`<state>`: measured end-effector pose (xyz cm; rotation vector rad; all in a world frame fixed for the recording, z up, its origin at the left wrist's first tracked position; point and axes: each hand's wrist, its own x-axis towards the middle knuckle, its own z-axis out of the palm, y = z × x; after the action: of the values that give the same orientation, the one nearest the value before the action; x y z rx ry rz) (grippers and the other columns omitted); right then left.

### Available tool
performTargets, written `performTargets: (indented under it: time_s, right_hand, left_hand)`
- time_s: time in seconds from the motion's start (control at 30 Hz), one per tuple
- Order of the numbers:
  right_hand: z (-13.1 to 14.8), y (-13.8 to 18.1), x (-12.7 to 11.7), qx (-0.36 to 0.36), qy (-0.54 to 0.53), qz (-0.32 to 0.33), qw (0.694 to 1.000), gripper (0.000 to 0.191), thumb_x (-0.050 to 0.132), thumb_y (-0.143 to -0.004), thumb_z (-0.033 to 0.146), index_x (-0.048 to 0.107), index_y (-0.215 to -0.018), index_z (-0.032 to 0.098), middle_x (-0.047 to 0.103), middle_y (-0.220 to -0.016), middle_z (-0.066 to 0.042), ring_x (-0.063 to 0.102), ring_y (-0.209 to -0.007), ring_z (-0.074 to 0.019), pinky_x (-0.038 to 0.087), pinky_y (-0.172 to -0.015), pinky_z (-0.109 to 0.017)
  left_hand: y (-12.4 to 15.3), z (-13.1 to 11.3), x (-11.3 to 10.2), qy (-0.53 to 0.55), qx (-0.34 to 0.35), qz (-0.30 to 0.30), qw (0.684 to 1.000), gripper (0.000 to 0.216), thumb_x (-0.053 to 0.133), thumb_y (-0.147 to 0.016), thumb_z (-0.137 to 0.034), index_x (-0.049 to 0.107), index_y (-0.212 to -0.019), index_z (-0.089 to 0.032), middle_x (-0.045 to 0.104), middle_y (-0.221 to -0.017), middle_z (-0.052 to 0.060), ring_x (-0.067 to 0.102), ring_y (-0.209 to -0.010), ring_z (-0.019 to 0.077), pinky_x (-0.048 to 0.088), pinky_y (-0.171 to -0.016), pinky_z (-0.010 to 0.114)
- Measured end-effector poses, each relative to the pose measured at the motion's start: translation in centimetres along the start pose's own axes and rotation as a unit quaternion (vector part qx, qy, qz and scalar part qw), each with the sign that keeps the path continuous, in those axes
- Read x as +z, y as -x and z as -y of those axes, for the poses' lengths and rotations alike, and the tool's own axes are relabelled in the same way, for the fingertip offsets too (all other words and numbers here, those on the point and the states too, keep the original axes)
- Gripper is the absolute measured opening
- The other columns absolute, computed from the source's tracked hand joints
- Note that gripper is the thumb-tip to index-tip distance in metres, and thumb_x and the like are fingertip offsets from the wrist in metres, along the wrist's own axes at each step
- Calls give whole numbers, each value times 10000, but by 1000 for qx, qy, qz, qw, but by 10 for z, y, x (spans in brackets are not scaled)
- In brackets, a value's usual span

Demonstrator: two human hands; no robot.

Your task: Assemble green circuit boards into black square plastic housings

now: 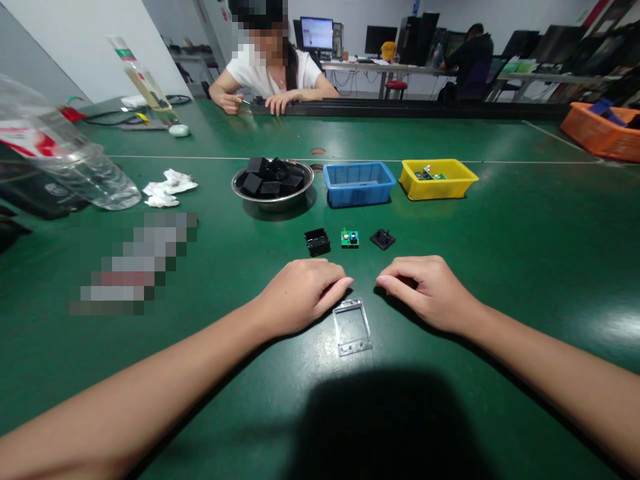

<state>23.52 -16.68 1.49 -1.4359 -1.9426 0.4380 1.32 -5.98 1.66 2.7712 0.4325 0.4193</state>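
My left hand rests on the green table, its fingers curled in and nothing seen in them. My right hand lies opposite, also loosely closed, thumb against the forefinger, with no object showing. Close by the left thumb lies a clear plastic frame, flat on the table. Beyond the hands, three small parts sit in a row: an open black plastic housing, a green circuit board with a blue component, and a black cover with small posts. Neither hand touches these three.
Behind the row stand a metal bowl of black housings, a blue bin and a yellow bin with circuit boards. Leftward are crumpled tissue and a large clear bottle. A person sits across; an orange basket stands far right.
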Motion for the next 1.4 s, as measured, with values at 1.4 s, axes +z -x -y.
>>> performTargets:
  time_s: [1.4]
  right_hand:
    - [-3, 5, 1, -119, 42, -56, 990, 81, 668, -960, 221, 638, -1024, 183, 644, -1216, -146, 655, -1104, -227, 568, -851, -318]
  left_hand:
    - [2, -5, -5, 92, -56, -31, 994, 352, 646, -903, -409, 636, -1165, -175, 660, -734, -26, 604, -614, 128, 407, -606, 233]
